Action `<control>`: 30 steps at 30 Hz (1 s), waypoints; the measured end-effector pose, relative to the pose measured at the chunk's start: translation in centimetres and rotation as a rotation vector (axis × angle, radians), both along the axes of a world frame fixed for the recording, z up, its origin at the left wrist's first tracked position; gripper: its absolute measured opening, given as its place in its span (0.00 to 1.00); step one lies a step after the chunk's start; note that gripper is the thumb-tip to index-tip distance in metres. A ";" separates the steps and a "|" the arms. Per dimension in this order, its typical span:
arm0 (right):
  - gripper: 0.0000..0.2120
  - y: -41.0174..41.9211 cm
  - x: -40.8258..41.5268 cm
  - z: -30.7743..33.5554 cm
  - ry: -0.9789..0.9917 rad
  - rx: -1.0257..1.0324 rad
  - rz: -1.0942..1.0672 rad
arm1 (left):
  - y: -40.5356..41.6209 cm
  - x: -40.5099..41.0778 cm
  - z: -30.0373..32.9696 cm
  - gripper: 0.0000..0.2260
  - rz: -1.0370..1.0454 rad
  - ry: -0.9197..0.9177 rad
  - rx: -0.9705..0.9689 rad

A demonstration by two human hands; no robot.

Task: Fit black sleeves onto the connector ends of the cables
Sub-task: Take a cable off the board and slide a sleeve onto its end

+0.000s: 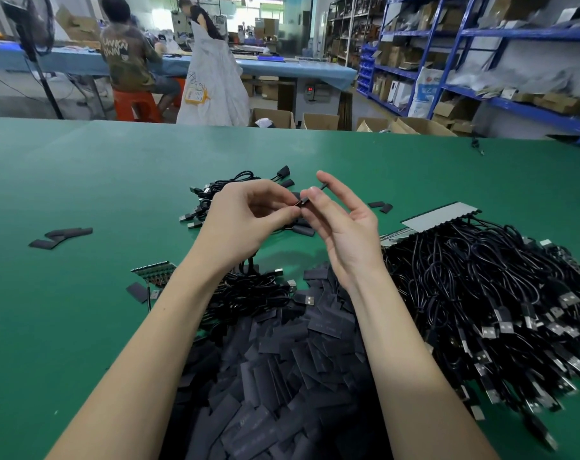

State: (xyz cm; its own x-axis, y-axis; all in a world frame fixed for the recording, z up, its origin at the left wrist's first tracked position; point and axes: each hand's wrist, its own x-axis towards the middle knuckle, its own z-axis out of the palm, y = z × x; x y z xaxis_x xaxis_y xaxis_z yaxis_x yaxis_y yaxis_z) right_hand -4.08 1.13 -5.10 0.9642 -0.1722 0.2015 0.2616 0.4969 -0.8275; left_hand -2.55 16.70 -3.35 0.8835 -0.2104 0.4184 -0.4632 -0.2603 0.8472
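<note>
Above the green worktop [116, 180], the left hand [245, 220] and right hand [341, 224] are each pinching, grip clamped, one small flat black plastic sleeve [310, 195].

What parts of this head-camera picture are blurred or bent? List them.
Head view: the shelving at upper right is smeared by blur; the far edge of the green table bows from wide-angle distortion; the cable heap softens toward the right edge; both hands, left hand and right hand, and the sleeve pile look fairly sharp under even light, with faint shadows.
</note>
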 end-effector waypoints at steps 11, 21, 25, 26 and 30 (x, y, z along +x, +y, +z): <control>0.10 0.2 0.4 -0.9 0.003 -0.033 -0.014 | -0.1 -0.2 -0.1 0.03 0.086 -0.032 0.080; 0.10 0.6 0.7 -0.8 -0.039 -0.030 -0.085 | -0.3 -0.3 0.1 0.03 0.116 -0.057 0.078; 0.09 0.4 0.5 -0.7 -0.030 -0.012 -0.097 | -0.8 -0.3 0.1 0.03 0.102 -0.068 0.098; 0.10 0.2 0.5 -0.6 -0.032 0.005 -0.100 | -0.7 -0.3 0.1 0.03 0.095 -0.076 0.132; 0.13 -0.6 0.4 -0.3 -0.017 0.067 -0.106 | 0.2 -0.1 -0.1 0.03 0.058 -0.072 0.279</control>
